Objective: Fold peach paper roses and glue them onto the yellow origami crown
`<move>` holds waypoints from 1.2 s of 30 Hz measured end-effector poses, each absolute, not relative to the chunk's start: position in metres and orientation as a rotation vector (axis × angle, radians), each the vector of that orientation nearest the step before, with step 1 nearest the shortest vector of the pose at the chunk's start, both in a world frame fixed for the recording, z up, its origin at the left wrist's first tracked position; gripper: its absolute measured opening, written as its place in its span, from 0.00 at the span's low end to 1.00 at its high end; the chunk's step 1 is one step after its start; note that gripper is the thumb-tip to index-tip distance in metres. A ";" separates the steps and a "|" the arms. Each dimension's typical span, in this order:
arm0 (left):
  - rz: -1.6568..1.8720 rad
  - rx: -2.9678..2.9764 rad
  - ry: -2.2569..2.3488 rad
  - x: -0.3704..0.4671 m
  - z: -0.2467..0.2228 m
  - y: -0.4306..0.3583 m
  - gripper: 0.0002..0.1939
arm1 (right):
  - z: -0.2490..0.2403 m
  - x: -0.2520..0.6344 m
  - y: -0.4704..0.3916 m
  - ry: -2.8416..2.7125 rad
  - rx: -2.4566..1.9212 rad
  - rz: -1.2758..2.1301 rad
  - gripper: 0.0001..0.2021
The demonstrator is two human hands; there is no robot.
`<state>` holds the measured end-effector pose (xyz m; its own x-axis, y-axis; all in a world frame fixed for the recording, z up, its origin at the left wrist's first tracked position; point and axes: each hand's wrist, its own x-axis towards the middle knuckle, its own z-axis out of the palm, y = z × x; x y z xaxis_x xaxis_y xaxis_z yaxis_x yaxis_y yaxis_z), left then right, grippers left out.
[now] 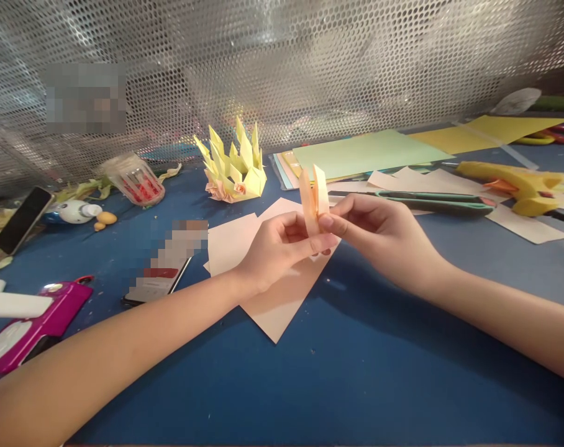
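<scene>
In the head view, the left hand and the right hand meet above a blue worktop, both with fingers closed on a small folded paper piece. The piece stands upright between them, its two pale, pointed sides spread at the top; the left thumb lies across its lower end, and the right thumb and fingers pinch its right side. Beneath the left hand lies a pale pink sheet, one corner pointing towards the person; whether that hand touches it, I cannot tell. Beyond the hands stands a yellow spiky paper crown with pinkish paper roses at its front. Right of the hands are a teal-and-black-handled tool, a yellow glue gun and pink paper scraps. A phone, its screen partly blurred, lies near the left forearm.
</scene>
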<state>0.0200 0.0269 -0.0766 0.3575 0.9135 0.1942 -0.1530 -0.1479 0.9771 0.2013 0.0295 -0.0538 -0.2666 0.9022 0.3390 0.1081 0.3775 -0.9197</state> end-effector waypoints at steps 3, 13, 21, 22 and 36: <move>1.073 1.412 0.754 0.020 -0.077 0.026 0.15 | -0.054 0.201 0.029 -1.643 -0.903 1.048 0.21; 1.017 1.451 0.764 0.021 -0.076 0.025 0.15 | -0.053 0.200 0.026 -1.656 -0.894 1.192 0.20; 1.057 1.417 0.758 0.021 -0.076 0.023 0.19 | -0.049 0.199 0.026 -1.642 -0.832 1.233 0.22; 1.062 1.423 0.757 0.021 -0.076 0.023 0.20 | -0.049 0.198 0.026 -1.644 -0.836 1.226 0.22; 0.954 1.507 0.674 0.017 -0.065 0.016 0.19 | -0.049 0.202 0.028 -1.600 -0.691 1.197 0.19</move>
